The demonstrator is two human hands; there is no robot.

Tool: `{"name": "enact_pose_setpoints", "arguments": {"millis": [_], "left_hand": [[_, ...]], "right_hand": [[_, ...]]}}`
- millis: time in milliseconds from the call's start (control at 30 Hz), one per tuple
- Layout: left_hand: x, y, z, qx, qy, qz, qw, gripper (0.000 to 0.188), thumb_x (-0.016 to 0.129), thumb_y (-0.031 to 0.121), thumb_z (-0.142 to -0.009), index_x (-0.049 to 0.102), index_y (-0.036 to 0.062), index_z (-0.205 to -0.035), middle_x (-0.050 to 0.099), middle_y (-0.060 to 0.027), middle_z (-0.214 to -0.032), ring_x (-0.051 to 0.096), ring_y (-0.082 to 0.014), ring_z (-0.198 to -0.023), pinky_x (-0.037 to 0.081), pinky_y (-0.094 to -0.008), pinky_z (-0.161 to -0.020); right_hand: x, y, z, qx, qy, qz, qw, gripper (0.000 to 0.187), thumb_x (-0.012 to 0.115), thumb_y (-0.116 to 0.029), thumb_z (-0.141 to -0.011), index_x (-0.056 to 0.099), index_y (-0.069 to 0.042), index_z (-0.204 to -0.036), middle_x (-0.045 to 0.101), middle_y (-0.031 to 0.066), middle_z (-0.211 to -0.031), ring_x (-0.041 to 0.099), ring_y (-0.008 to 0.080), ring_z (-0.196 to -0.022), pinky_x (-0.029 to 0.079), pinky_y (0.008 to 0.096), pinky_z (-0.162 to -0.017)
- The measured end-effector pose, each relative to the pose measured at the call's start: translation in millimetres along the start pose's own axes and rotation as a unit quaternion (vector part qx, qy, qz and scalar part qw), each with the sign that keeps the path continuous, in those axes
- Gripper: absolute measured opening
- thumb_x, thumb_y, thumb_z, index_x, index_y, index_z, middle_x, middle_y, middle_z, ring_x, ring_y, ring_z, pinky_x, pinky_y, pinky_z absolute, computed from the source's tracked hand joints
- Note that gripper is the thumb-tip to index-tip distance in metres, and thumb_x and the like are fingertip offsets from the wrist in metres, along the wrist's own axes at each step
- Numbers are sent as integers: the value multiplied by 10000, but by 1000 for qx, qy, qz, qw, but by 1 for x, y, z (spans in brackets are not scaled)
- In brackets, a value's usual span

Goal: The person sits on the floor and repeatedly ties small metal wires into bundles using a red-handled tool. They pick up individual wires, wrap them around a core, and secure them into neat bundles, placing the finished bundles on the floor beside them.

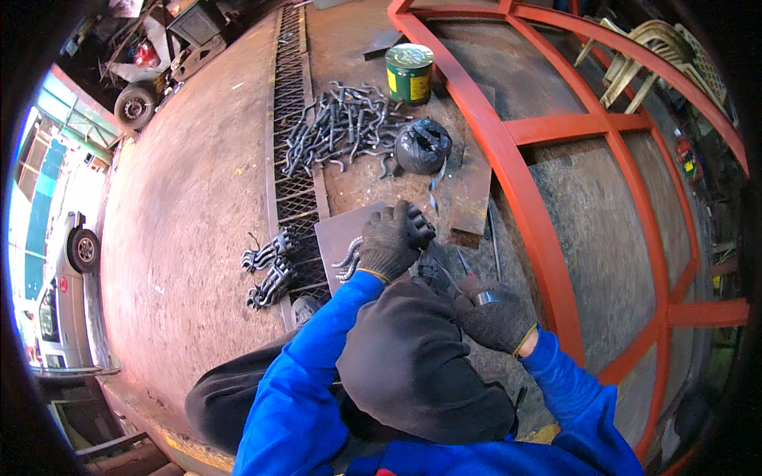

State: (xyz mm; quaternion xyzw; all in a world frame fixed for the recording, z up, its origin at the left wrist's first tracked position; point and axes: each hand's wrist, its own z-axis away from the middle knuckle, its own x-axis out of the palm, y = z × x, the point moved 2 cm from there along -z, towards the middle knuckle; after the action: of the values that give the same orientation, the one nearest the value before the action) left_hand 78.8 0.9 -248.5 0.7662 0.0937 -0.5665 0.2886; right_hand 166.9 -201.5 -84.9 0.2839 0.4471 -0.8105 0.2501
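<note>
My left hand (385, 242), in a dark knit glove, is closed around a bundle of dark bent metal rods (418, 228) above my knee. My right hand (494, 317), gloved the same, grips a small silvery roll (486, 297), whose exact kind is unclear. A thin strip runs between the bundle and this hand. Under my left hand lies a flat metal plate (333, 238) with several loose bent rods (347, 260) on it. Left of the plate rest two tied bundles of such rods (270, 270). A large loose heap of rods (341, 123) lies farther off.
Beyond my hands sit a black plastic-wrapped ball (423, 146) and a green and yellow can (409, 75). A red metal frame (508, 159) spans the right side. A floor grating (290, 95) runs away on the left. Stacked chairs (659, 55) stand far right; a vehicle (71, 301) is far left.
</note>
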Motion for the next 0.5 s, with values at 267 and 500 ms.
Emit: {"name": "enact_pose_setpoints", "arguments": {"millis": [267,500], "left_hand": [[-13,20,5,-61,-36,7,997,700,753,374,-694,468,52,-1247,615,-210,-1055,602,-396,-954,484,-500,-814],[-13,18,12,-53,-13,28,998,669,716,422,-747,464,52,-1245,607,-173,-1078,571,-377,-1017,451,-492,-845]], "right_hand": [[-21,-2,-50,-125,-38,148,980,253,539,-292,-879,625,-54,-873,657,214,-876,647,406,-855,510,488,-751],[-60,-39,-126,-213,-149,302,917,376,545,-394,-820,684,-62,-932,679,210,-896,657,399,-849,513,475,-754]]}}
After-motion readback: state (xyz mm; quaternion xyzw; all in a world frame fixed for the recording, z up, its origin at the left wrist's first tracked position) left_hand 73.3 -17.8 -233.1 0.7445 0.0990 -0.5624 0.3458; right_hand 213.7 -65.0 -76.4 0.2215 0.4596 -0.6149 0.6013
